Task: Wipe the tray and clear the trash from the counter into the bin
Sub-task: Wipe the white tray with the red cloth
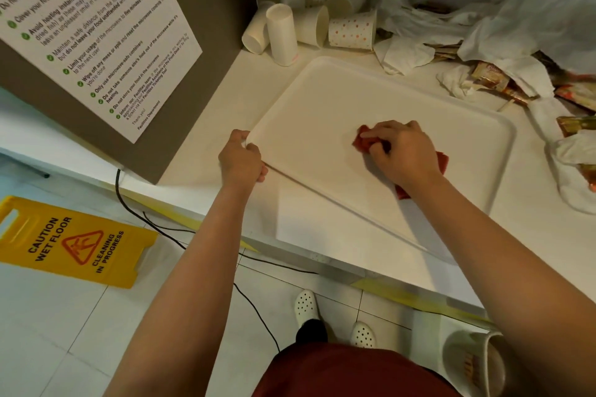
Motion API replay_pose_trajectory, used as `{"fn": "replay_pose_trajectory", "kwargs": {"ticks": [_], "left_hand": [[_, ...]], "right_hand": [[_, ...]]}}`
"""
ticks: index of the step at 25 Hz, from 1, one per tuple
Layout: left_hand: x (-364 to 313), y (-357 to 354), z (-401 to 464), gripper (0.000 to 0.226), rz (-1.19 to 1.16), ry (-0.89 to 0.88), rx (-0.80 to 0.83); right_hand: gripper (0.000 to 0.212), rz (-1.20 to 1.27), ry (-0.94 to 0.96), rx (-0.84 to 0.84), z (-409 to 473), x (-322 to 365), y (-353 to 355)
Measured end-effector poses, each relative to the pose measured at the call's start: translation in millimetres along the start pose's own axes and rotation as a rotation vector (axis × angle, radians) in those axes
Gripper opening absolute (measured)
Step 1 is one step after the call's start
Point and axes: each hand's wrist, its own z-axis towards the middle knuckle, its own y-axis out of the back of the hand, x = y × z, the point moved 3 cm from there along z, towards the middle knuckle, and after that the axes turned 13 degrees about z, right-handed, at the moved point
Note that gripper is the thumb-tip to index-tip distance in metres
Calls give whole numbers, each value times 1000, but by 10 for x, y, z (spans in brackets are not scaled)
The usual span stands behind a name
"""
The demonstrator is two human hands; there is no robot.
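A white rectangular tray (325, 100) lies flat on the white counter (322, 232). My left hand (240, 159) grips the tray's near-left corner. My right hand (401, 150) grips a red cloth (362, 142) and presses it onto the middle of the tray. Trash lies along the back of the counter: several paper cups (309, 22), most tipped over, crumpled white napkins (451, 26) and orange snack wrappers (493, 79). A white bin (472, 364) with a liner stands on the floor at the lower right, below the counter edge.
A brown appliance wall carrying a printed notice (96, 35) stands left of the tray. On the tiled floor lie a yellow wet-floor sign (69, 243) and a black cable (180, 245). My white shoes (306, 304) show below the counter.
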Motion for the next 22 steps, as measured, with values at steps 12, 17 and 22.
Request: {"fn": "replay_pose_trajectory", "kwargs": {"ticks": [12,17,22], "left_hand": [[-12,-20,-2,30,59,4,-39],[-21,-50,-15,30,60,12,-36],[-13,-19,-14,30,68,8,-42]], "right_hand": [[38,43,119,399,-369,621,-357],[33,206,124,387,-362,435,-210],[33,172,98,217,-415,149,63]]}}
